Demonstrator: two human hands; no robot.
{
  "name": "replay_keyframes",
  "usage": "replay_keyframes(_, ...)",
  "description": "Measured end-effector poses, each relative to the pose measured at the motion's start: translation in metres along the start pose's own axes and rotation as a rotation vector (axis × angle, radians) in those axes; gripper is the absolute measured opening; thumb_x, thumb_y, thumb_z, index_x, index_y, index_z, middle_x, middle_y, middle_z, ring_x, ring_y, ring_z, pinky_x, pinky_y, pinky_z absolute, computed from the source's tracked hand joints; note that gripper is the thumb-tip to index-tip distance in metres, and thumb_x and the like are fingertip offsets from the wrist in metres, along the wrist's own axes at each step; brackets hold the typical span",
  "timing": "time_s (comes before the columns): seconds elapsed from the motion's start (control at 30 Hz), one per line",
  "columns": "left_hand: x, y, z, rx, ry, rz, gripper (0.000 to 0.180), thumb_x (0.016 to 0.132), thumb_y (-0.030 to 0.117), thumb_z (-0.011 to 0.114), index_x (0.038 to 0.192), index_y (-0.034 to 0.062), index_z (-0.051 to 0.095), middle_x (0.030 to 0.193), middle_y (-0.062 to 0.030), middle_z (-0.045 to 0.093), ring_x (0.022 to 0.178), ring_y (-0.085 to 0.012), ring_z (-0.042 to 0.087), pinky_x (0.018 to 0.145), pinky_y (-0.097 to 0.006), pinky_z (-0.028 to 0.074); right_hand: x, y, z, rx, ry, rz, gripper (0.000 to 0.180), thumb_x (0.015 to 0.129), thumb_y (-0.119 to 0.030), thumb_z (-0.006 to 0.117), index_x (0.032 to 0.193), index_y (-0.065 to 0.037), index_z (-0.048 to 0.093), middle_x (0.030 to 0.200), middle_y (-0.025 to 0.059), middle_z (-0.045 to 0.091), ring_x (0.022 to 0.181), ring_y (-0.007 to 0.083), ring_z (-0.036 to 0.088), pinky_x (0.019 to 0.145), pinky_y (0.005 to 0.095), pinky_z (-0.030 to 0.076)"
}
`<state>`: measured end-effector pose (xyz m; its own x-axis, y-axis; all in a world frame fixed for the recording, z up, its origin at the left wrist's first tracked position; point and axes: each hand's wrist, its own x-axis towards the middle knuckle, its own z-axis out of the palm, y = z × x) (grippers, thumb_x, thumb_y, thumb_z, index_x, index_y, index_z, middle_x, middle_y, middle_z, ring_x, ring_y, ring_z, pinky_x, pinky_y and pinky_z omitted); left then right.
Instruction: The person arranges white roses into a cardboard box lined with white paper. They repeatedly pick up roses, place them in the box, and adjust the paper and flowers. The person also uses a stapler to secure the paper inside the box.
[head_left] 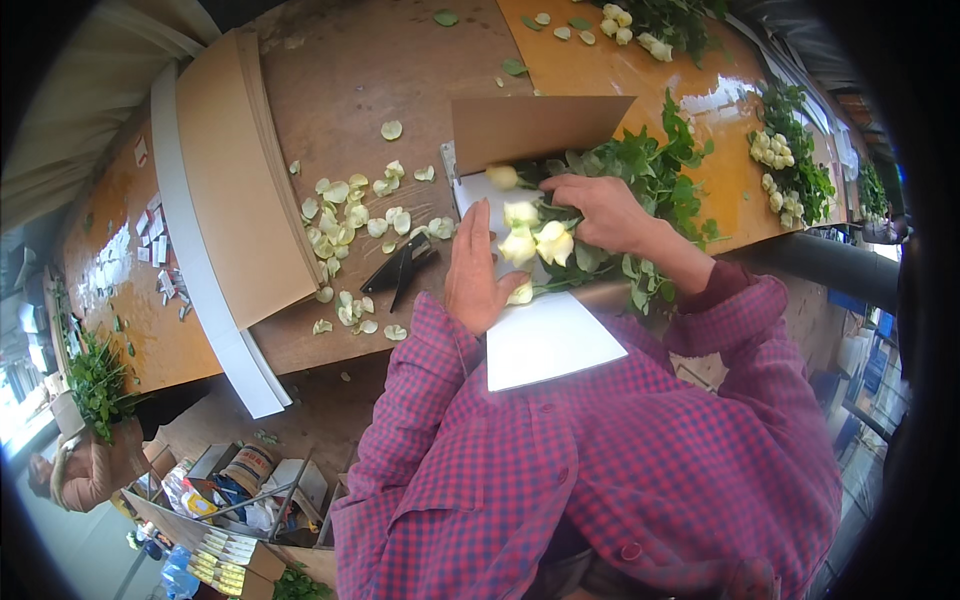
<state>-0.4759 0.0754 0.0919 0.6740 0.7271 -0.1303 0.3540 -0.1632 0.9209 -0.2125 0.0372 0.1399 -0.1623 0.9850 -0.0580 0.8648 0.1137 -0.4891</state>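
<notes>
Several cream-white roses [555,242] lie on a sheet of white card [553,345], their heads toward the left and their leafy stems [655,165] to the right. My right hand [605,215] is closed round the stems just behind the heads. My left hand [475,278] lies flat with its fingers stretched out, its palm side against the rose heads at the card's left edge. Beyond the flowers a brown cardboard flap [535,130] stands up. A black stapler [400,265] rests on the table to the left of my left hand.
Loose petals [340,220] are scattered over the wooden table [370,75]. A stack of cardboard sheets [225,180] lies to the left, with small boxes [155,235] past it. More roses [775,165] lie at the right. Another person [95,465] holds greenery at far left.
</notes>
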Motion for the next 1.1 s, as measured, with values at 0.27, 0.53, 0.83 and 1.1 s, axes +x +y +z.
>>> replay_keyframes(0.27, 0.001, -0.002, -0.003, 0.252, 0.048, 0.292, 0.071, 0.076, 0.004, 0.084, 0.142, 0.0045, 0.057, 0.142, -0.0164, 0.058, 0.125, -0.0407, 0.056, 0.104, -0.047, 0.051, 0.001, -0.002, -0.022, 0.238, -0.458, 0.118, 0.038, 0.069, -0.006, 0.073, 0.107, -0.004, 0.075, 0.089, 0.0204, 0.073, 0.087, 0.0421, 0.07, 0.076, 0.0474, 0.053)
replay_keyframes(0.53, -0.007, -0.003, 0.001, 0.106, 0.013, -0.008, 0.046, 0.082, 0.018, 0.084, 0.122, 0.0019, 0.067, 0.112, -0.0153, 0.067, 0.108, -0.0386, 0.06, 0.091, -0.048, 0.051, 0.003, -0.006, 0.004, 0.14, -0.017, 0.305, 0.041, 0.076, -0.017, 0.083, 0.113, -0.005, 0.07, 0.095, 0.019, 0.073, 0.092, 0.0422, 0.07, 0.079, 0.0474, 0.054)
replay_keyframes(0.83, -0.006, -0.021, 0.004, 0.107, 0.155, 0.126, 0.026, 0.086, 0.016, 0.083, 0.105, -0.0004, 0.075, 0.1, -0.015, 0.068, 0.091, -0.0316, 0.066, 0.077, -0.04, 0.054, -0.006, -0.003, 0.025, 0.112, 0.133, 0.242, 0.031, 0.08, -0.011, 0.077, 0.11, -0.008, 0.07, 0.105, 0.0135, 0.074, 0.097, 0.0399, 0.07, 0.08, 0.0475, 0.056)
replay_keyframes(1.1, -0.008, -0.021, -0.004, 0.01, 0.004, 0.05, 0.024, 0.084, 0.012, 0.082, 0.107, 0.0053, 0.079, 0.106, -0.0127, 0.069, 0.102, -0.0313, 0.065, 0.086, -0.041, 0.054, -0.021, -0.017, 0.041, -0.052, 0.181, 0.008, 0.034, 0.077, 0.005, 0.068, 0.105, -0.012, 0.075, 0.121, 0.0068, 0.071, 0.093, 0.0329, 0.073, 0.078, 0.0426, 0.059)
